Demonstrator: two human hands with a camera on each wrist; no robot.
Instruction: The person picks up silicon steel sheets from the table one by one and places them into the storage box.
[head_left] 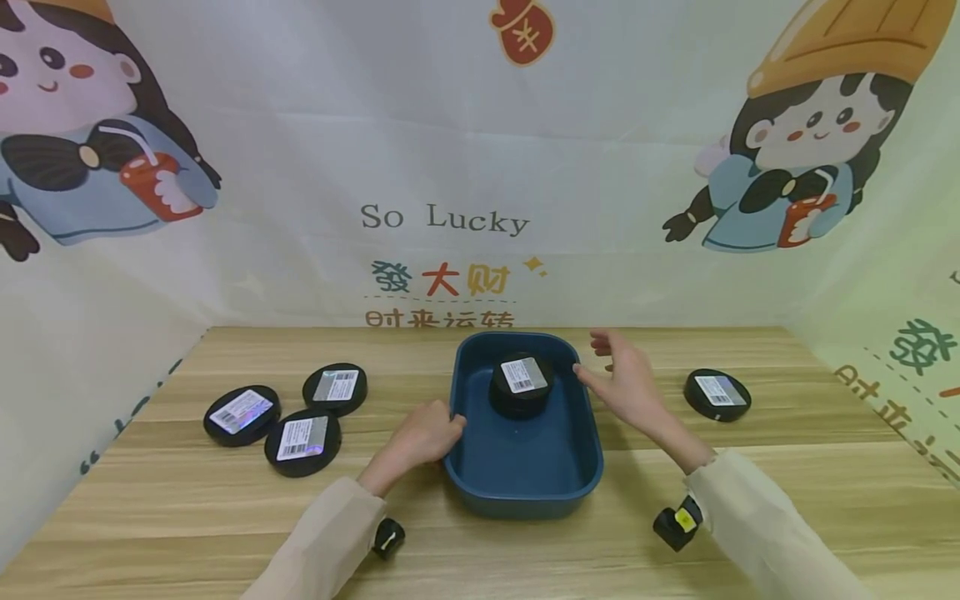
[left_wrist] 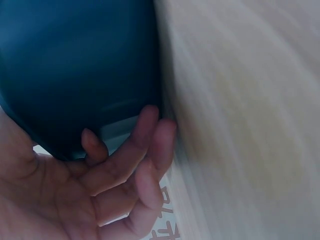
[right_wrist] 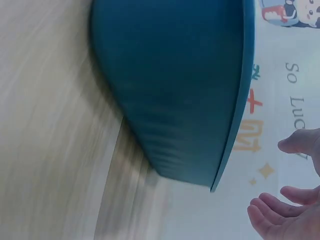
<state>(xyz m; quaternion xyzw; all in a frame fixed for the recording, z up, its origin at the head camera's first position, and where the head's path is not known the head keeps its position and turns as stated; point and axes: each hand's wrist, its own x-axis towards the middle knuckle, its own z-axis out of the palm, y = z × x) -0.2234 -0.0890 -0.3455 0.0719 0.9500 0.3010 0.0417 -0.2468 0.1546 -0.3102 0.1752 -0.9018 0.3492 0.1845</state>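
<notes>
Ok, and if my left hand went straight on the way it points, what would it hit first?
The bin. Your left hand points at its left wall and seems to be touching it, though exact contact is hard to judge.

The left grip [left_wrist: 75, 200] rests bent fingers against the blue box [left_wrist: 75, 65], beside the tabletop [left_wrist: 240, 110].

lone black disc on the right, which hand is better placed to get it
Right, probably: the right hand is empty and nearer that disc; the left hand grips the blue bin.
</notes>
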